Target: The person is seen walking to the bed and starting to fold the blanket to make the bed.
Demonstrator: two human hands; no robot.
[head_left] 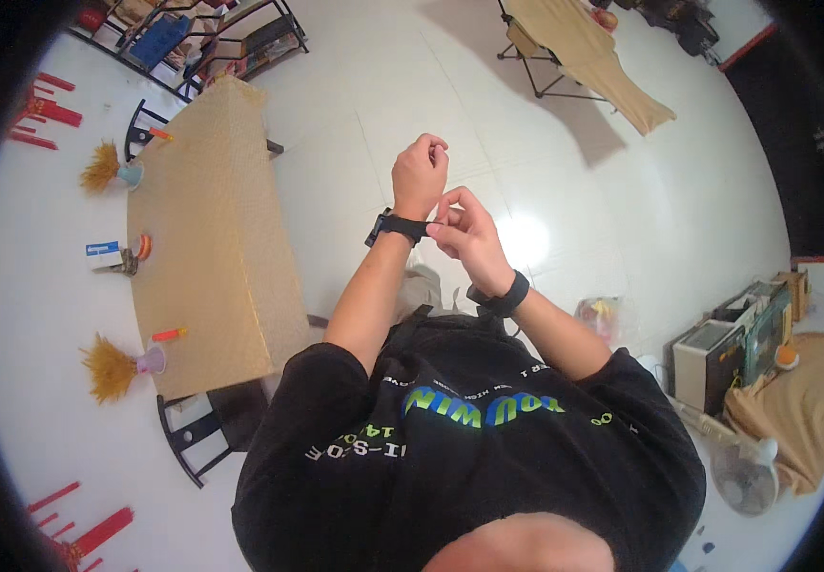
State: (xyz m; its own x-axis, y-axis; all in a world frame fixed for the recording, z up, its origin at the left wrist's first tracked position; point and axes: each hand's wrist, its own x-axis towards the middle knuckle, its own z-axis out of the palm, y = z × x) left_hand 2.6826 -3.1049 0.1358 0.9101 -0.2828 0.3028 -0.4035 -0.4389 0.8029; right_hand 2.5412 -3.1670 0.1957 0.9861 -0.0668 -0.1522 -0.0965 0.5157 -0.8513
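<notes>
My left hand (420,178) is raised in front of me, its fingers curled into a loose fist with nothing visible in it. Around that wrist runs a black wrist strap (404,226), with a small dark device on its outer side. My right hand (472,240) reaches across to it, thumb and forefinger pinching the strap on the inner side of the wrist. Another black wrist strap (507,297) circles my right wrist. Whether the left strap's end is loose or fastened is hidden by my fingers.
To the left stands a table with a tan cloth (212,238), with two vases of dried stalks and a black chair (221,424) beside it. A folding cot (574,52) is ahead. A white fan (746,474) and a cabinet-like box (710,364) stand at right.
</notes>
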